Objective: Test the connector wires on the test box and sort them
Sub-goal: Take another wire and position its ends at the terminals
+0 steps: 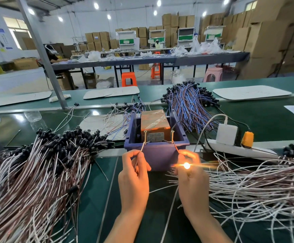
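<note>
Wires run up and away from us: our left hand (134,172) pinches the white wire (142,148) against the left screw (145,136) of the test box (157,155), our right hand (191,174) pinches the red wire (176,149) against the right screw (172,136) (a small lamp (186,165) glows orange in that hand).

The test box (155,137) sits between wire piles (37,163) left and right.

Cardboard boxes (272,37) stack at upper right behind a long grey table (204,59), an orange stool (128,79) beneath, ceiling lamps (96,5) above, a window (16,25) upper left.
</note>
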A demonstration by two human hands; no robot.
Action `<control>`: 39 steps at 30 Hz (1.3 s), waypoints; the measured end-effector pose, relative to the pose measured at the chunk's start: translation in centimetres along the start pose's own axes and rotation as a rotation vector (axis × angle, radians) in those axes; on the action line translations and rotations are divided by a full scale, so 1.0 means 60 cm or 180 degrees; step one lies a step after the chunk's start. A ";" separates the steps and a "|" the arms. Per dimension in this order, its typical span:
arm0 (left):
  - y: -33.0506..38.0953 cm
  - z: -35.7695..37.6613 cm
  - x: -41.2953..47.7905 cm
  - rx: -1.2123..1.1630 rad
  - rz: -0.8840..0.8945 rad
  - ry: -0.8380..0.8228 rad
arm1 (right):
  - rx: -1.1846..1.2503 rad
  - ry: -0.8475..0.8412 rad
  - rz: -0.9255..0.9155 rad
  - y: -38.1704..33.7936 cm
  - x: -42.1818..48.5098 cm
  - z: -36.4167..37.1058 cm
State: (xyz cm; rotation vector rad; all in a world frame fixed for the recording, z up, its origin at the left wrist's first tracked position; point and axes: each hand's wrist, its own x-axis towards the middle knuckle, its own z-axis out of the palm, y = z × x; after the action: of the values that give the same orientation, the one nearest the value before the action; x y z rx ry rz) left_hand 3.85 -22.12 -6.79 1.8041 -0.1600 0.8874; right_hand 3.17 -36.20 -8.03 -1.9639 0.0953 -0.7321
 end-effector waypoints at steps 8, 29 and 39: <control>0.009 -0.009 -0.003 -0.0014 -0.0363 0.0298 | 0.0557 0.0175 -0.0319 -0.028 -0.006 -0.014; 0.267 0.086 -0.044 0.1270 0.1676 -0.2232 | 0.2369 0.0315 0.0329 -0.137 0.077 -0.244; 0.287 0.169 -0.005 0.1620 0.1912 -0.2591 | 0.2573 0.0670 0.1436 -0.039 0.156 -0.452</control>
State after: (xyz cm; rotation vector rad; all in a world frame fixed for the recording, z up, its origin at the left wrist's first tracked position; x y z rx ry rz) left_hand 0.04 -38.20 4.49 2.5821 -1.1233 0.5508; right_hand -4.13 -59.72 6.83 -1.0403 0.3066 -0.5501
